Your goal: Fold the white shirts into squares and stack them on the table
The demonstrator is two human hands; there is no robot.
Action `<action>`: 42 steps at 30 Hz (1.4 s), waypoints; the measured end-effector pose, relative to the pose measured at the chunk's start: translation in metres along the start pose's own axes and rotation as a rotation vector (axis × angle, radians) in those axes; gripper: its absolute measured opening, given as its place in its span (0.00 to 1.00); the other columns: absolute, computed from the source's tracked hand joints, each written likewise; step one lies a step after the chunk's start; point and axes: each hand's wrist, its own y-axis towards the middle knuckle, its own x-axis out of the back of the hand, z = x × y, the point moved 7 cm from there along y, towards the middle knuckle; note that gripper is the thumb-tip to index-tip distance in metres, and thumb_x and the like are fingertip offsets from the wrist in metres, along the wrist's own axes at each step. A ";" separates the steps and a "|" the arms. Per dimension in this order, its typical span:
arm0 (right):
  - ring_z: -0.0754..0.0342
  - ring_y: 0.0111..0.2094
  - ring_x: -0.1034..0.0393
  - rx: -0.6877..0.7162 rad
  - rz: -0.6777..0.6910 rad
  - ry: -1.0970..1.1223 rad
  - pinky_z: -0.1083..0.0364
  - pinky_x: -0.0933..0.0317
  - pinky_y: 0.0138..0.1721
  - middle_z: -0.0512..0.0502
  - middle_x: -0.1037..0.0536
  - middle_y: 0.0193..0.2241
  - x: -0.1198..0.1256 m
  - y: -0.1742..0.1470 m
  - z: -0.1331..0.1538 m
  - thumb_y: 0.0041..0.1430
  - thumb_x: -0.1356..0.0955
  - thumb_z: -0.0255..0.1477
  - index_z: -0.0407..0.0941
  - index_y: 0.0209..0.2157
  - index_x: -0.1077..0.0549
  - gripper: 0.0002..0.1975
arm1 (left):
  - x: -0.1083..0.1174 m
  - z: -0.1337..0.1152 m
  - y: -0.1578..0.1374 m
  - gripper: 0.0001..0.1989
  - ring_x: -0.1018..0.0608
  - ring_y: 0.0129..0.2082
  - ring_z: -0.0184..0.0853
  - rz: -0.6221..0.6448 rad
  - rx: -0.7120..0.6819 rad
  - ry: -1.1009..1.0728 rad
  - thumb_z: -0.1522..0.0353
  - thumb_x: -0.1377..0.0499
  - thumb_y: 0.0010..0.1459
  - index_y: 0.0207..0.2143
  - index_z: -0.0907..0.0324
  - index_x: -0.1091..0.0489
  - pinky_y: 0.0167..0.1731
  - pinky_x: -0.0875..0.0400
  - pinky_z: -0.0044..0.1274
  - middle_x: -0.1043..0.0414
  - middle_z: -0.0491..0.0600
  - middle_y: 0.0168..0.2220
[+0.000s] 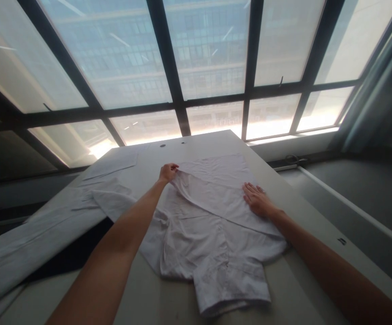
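A white short-sleeved shirt (212,212) lies spread on a white table (212,140), wrinkled in places, with one sleeve (231,284) pointing toward me. My left hand (168,172) pinches the shirt's edge at its far left and holds that layer slightly raised, so a fold runs diagonally down to the right. On the right side of the shirt my right hand (256,199) rests flat, fingers stretched out on the cloth. Part of the shirt's left side is hidden behind my left forearm.
More white cloth (47,225) lies along the table's left side, over a dark piece (72,250). Small dark items (162,145) sit near the far edge, another (342,241) at the right. Large windows (205,54) rise behind; a curtain (378,99) hangs right.
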 end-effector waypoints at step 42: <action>0.45 0.71 0.66 -0.483 0.055 -0.144 0.38 0.67 0.67 0.34 0.57 0.71 0.015 -0.032 -0.016 0.70 0.49 0.38 0.33 0.70 0.52 0.34 | -0.095 -0.138 -0.130 0.29 0.51 0.71 0.43 0.283 -0.449 0.123 0.62 0.63 0.70 0.70 0.58 0.50 0.66 0.55 0.43 0.55 0.50 0.71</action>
